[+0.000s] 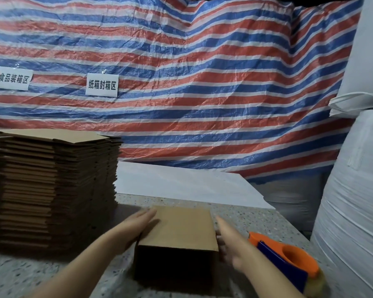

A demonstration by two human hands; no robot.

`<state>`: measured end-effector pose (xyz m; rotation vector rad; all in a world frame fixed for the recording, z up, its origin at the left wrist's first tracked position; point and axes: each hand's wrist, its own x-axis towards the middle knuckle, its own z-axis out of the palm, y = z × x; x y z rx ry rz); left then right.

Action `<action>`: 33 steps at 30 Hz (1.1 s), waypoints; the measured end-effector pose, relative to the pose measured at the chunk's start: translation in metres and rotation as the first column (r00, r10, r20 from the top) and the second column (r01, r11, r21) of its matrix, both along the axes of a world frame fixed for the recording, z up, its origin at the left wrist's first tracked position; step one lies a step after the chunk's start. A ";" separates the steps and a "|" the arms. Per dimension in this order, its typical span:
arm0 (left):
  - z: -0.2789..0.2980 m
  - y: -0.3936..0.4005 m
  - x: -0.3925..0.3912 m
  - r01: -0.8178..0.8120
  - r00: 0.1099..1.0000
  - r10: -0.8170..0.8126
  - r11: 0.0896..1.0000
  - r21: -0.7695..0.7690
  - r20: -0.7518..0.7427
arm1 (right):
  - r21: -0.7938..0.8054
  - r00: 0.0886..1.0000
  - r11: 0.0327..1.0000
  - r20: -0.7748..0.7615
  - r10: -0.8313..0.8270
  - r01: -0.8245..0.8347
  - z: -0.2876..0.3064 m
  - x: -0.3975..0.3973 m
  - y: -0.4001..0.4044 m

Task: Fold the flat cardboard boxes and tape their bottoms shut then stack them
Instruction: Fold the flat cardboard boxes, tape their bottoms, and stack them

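A folded cardboard box is seen standing on a speckled stone table, low in the view at about six o'clock from the centre, its plain brown top face turned up and its dark near side facing the camera. The box is flanked by two bare hands. The left hand is laid flat against the box's left edge, at nine o'clock from the box, with fingers held straight and together and pointing away from the viewer; nothing is gripped by it. The right hand is placed against the right side of the box, at three o'clock from it, with fingers mostly extended and the fingertips touching the cardboard wall; it is somewhat blurred, and nothing is seen to be clasped. Just beside the right forearm, at four o'clock from the box, an orange and blue tape dispenser is lying on the table. A tall stack of flat cardboard boxes is standing at ten o'clock from the box, near the left hand but apart from it. A white board is lying at twelve o'clock beyond the box. Behind everything a red, white and blue striped tarpaulin is hung, with two white paper signs bearing Chinese characters fixed to it. Large white woven sacks are piled at three o'clock.
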<state>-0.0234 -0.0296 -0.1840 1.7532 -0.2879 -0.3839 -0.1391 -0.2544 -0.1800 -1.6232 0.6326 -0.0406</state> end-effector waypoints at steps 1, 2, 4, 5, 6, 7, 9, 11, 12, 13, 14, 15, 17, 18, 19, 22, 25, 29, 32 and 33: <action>-0.005 0.005 -0.001 -0.045 0.997 0.040 0.996 -0.075 -0.062 | 0.021 1.000 1.000 0.002 0.019 -0.019 -0.008 -0.005 0.000; -0.007 0.010 -0.004 -0.123 0.991 0.116 0.986 -0.110 -0.071 | 0.010 0.999 1.000 0.026 0.025 -0.026 -0.014 -0.010 0.000; -0.016 0.017 -0.011 -0.255 0.967 0.256 0.964 -0.076 0.009 | -0.159 0.996 0.987 0.092 0.002 0.013 -0.026 -0.022 0.004; -0.019 0.017 -0.018 -0.279 0.957 0.283 0.958 -0.062 0.068 | -0.228 0.992 0.973 0.127 -0.002 0.031 -0.028 -0.026 0.007; -0.020 0.017 -0.028 -0.273 0.954 0.277 0.961 -0.046 0.112 | -0.256 0.989 0.966 0.146 0.007 0.031 -0.029 -0.030 0.013; -0.021 0.014 -0.037 -0.256 0.957 0.258 0.966 -0.032 0.135 | -0.272 0.989 0.962 0.145 0.020 0.020 -0.031 -0.032 0.019; -0.021 0.007 -0.049 -0.228 0.963 0.227 0.974 -0.012 0.144 | -0.327 0.986 0.944 0.167 0.028 0.028 -0.031 -0.033 0.031; -0.019 0.002 -0.055 -0.232 0.962 0.231 0.973 -0.010 0.148 | -0.399 0.985 0.916 0.167 0.033 0.037 -0.029 -0.031 0.041; -0.019 0.001 -0.054 -0.249 0.958 0.250 0.968 -0.021 0.142 | -0.415 0.987 0.909 0.155 0.035 0.033 -0.029 -0.029 0.044; -0.018 0.001 -0.049 -0.270 0.951 0.271 0.963 -0.029 0.147 | -0.425 0.989 0.905 0.142 0.039 0.025 -0.027 -0.025 0.046; -0.017 0.000 -0.040 -0.290 0.943 0.291 0.957 -0.032 0.160 | -0.434 0.991 0.901 0.124 0.053 0.007 -0.026 -0.017 0.046; -0.017 -0.002 -0.027 -0.312 0.934 0.311 0.950 -0.024 0.175 | -0.440 0.992 0.898 0.107 0.063 -0.009 -0.024 -0.005 0.045; -0.013 -0.008 0.013 -0.362 0.914 0.351 0.932 0.016 0.205 | -0.434 0.993 0.901 0.090 0.077 -0.031 -0.020 0.032 0.039; -0.011 -0.013 0.035 -0.383 0.905 0.367 0.923 0.038 0.214 | -0.427 0.993 0.903 0.086 0.086 -0.041 -0.016 0.053 0.036; -0.011 -0.020 0.063 -0.403 0.897 0.385 0.914 0.048 0.216 | -0.430 0.992 0.901 0.081 0.096 -0.052 -0.016 0.079 0.031; -0.004 -0.034 0.129 -0.430 0.888 0.401 0.898 0.097 0.227 | -0.448 0.986 0.889 0.078 0.147 -0.097 -0.009 0.147 0.021; -0.003 -0.050 0.205 -0.469 0.871 0.434 0.874 0.126 0.230 | -0.438 0.972 0.891 0.128 0.195 -0.121 -0.006 0.226 0.009; -0.004 -0.063 0.288 -0.482 0.865 0.459 0.872 0.083 0.204 | -0.365 0.973 0.919 0.109 0.201 -0.149 -0.006 0.319 -0.006; -0.008 -0.070 0.325 -0.483 0.862 0.450 0.869 0.110 0.234 | -0.364 0.976 0.917 0.073 0.205 -0.165 -0.009 0.362 -0.016; -0.010 -0.071 0.334 -0.478 0.863 0.443 0.872 0.107 0.244 | -0.362 0.976 0.917 0.067 0.207 -0.170 -0.011 0.373 -0.018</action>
